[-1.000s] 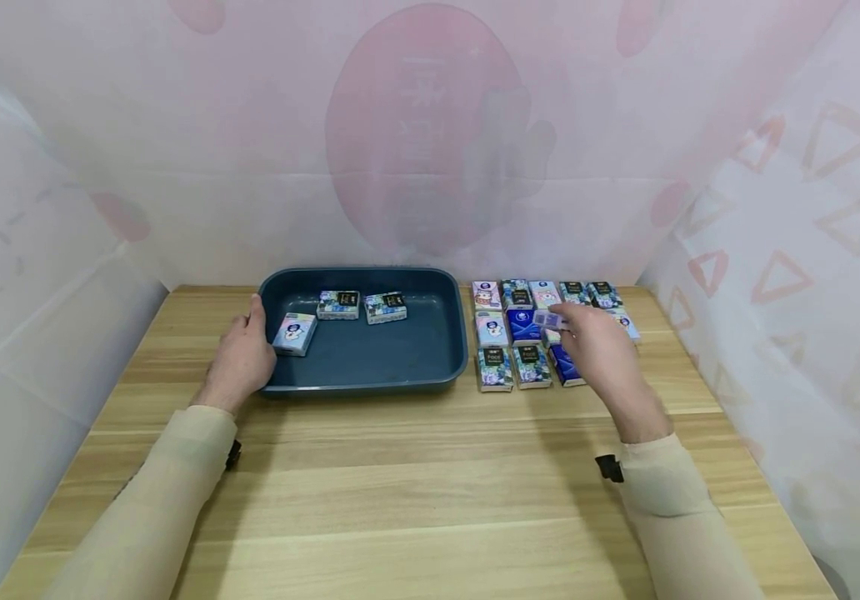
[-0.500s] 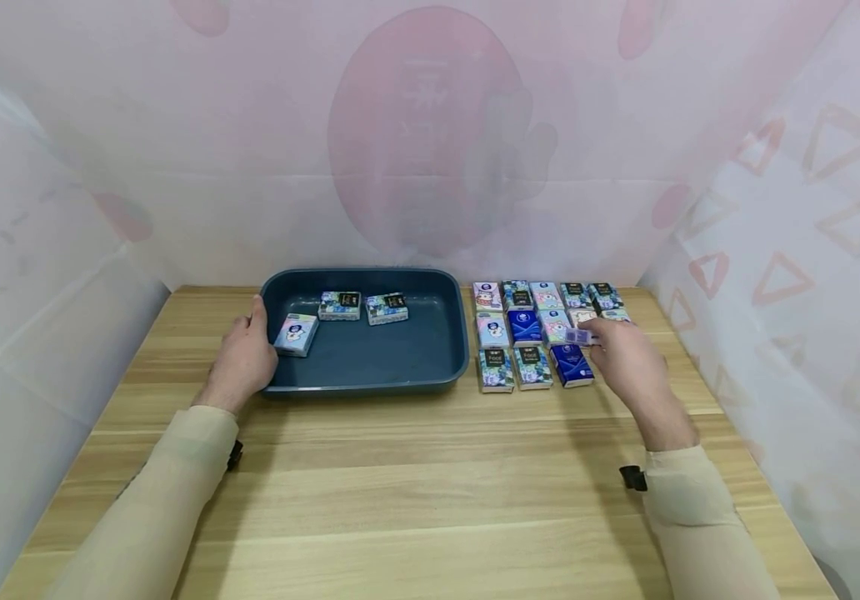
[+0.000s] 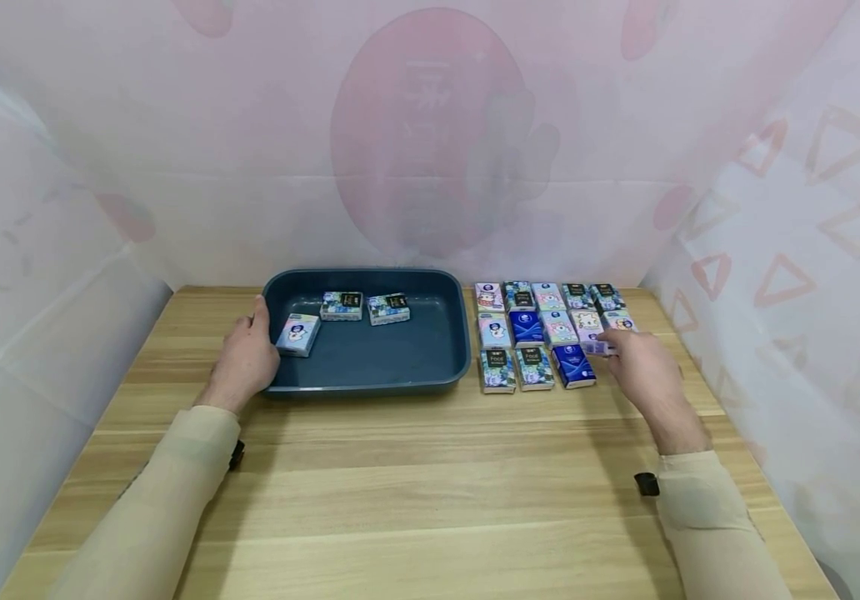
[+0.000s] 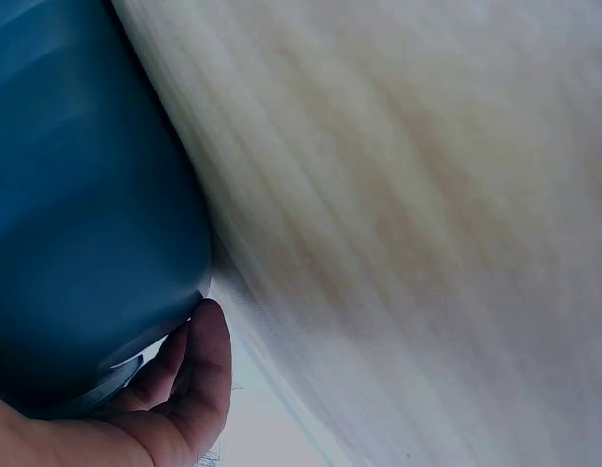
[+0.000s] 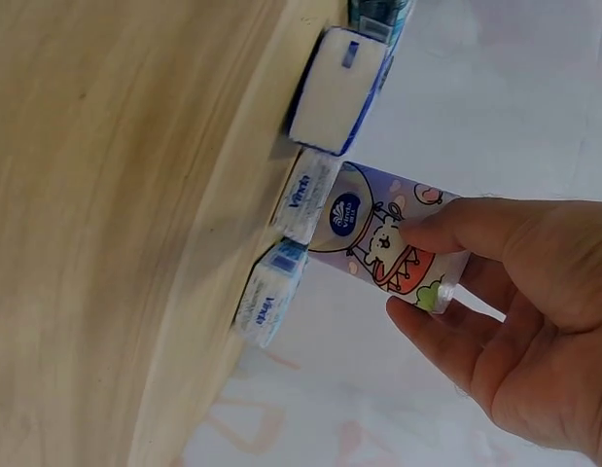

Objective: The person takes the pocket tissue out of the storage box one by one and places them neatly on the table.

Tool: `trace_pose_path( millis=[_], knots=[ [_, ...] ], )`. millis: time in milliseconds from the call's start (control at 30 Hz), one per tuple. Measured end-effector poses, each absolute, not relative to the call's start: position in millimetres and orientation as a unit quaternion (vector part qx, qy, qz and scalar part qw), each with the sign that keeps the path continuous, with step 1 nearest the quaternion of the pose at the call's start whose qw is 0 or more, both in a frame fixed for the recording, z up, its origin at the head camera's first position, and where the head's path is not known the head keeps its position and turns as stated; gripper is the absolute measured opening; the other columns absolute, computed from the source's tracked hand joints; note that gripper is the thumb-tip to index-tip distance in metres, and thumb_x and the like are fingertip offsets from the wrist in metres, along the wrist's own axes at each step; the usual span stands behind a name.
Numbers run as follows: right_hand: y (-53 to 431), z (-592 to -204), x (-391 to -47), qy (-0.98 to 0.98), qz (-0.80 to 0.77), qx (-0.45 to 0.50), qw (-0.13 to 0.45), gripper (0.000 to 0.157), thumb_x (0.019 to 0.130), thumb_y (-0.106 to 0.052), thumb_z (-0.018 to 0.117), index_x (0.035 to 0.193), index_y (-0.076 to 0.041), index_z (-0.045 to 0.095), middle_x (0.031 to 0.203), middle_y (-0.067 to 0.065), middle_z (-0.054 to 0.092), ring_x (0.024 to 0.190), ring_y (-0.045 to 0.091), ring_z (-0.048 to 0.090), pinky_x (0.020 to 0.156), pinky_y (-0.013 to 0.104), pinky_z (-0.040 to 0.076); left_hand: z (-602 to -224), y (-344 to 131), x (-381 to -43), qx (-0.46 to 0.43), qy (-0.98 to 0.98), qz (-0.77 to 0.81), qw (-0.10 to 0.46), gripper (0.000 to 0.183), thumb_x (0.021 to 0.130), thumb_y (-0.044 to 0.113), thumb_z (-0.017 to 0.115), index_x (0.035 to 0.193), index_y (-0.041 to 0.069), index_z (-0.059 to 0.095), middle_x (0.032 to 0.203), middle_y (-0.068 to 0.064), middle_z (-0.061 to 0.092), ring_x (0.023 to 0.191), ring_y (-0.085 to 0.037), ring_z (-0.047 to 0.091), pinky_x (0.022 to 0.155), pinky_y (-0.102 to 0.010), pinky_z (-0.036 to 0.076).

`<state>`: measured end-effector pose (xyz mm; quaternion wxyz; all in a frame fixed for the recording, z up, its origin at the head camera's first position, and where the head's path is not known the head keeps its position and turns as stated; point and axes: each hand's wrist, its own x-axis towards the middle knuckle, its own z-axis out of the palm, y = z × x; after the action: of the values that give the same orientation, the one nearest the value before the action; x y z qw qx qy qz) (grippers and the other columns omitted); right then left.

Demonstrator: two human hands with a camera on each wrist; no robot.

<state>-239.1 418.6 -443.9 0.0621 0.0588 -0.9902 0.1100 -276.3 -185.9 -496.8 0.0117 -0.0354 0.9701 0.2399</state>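
My left hand (image 3: pixel 245 358) grips the left end of a dark teal tray (image 3: pixel 370 358), thumb at the rim. In the left wrist view its curled fingers (image 4: pixel 208 365) touch the tray's outer wall. My right hand (image 3: pixel 647 371) pinches a purple tissue pack (image 5: pixel 378 238) printed with a cartoon bear and a Vinda mark. That pack is tilted up, its lower end close above the right end of the nearest row, beside a dark blue tissue pack (image 3: pixel 574 365). Inside the tray lie a pale blue tissue pack (image 3: pixel 297 335) and two floral ones, a left (image 3: pixel 342 306) and a right (image 3: pixel 388 309).
Several tissue packs lie in rows right of the tray, among them a pink one (image 3: pixel 488 297), a dark blue one (image 3: pixel 527 328) and a floral one (image 3: pixel 497 371). The wooden table (image 3: pixel 430 483) backs onto a pale printed curtain (image 3: pixel 250 208).
My right hand has moved right and nearer to me with the purple tissue pack, from over the middle row to the right end of the nearest row. The left hand stays on the tray.
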Motion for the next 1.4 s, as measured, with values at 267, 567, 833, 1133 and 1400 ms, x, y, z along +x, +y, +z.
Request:
trace_pose_path(
  millis=[267, 567, 833, 1133, 1400],
  knots=[
    [425, -449, -238, -0.996, 0.084, 0.03, 0.028, 0.034, 0.108, -0.008, 0.079, 0.142, -0.004, 0.081, 0.136, 0.037, 0.08, 0.119, 0.063, 0.078, 0.087, 0.075, 0.067, -496, -186, -276, -0.034, 0.97, 0.24, 0.011, 0.086, 0.114, 0.0, 0.044, 0.186, -0.004, -0.003, 0.164, -0.052, 0.043, 0.128, -0.056, 0.059, 0.122, -0.08, 0.052],
    [425, -450, -235, -0.996, 0.073, 0.047, 0.015, 0.033, 0.104, -0.014, 0.086, 0.136, -0.005, 0.083, 0.132, 0.033, 0.083, 0.115, 0.059, 0.081, 0.081, 0.069, 0.068, -495, -185, -277, -0.033, 0.972, 0.234, 0.01, 0.085, 0.114, 0.0, 0.044, 0.186, -0.005, -0.002, 0.164, -0.051, 0.043, 0.127, -0.055, 0.059, 0.122, -0.079, 0.053],
    [423, -449, -234, -0.995, 0.075, 0.059, 0.006, 0.031, 0.103, -0.011, 0.086, 0.133, -0.004, 0.084, 0.13, 0.033, 0.084, 0.117, 0.058, 0.081, 0.089, 0.071, 0.068, -495, -185, -277, -0.038, 0.97, 0.239, 0.018, 0.085, 0.115, 0.0, 0.043, 0.186, -0.003, -0.004, 0.167, -0.051, 0.04, 0.126, -0.056, 0.059, 0.122, -0.08, 0.052],
    [422, -455, -236, -0.996, 0.072, 0.054, 0.008, 0.035, 0.103, -0.002, 0.083, 0.137, -0.003, 0.083, 0.133, 0.035, 0.082, 0.116, 0.058, 0.08, 0.089, 0.07, 0.068, -496, -186, -277, -0.039, 0.969, 0.243, 0.017, 0.085, 0.116, 0.001, 0.043, 0.186, -0.002, -0.004, 0.17, -0.051, 0.038, 0.13, -0.057, 0.059, 0.123, -0.081, 0.051],
    [427, -464, -240, -0.995, 0.082, 0.06, 0.016, 0.044, 0.104, 0.0, 0.082, 0.147, -0.008, 0.081, 0.135, 0.039, 0.079, 0.118, 0.061, 0.079, 0.095, 0.071, 0.067, -497, -187, -277, -0.035, 0.968, 0.248, 0.015, 0.086, 0.115, 0.0, 0.044, 0.186, -0.003, -0.003, 0.17, -0.051, 0.038, 0.13, -0.057, 0.059, 0.123, -0.082, 0.051]
  ],
)
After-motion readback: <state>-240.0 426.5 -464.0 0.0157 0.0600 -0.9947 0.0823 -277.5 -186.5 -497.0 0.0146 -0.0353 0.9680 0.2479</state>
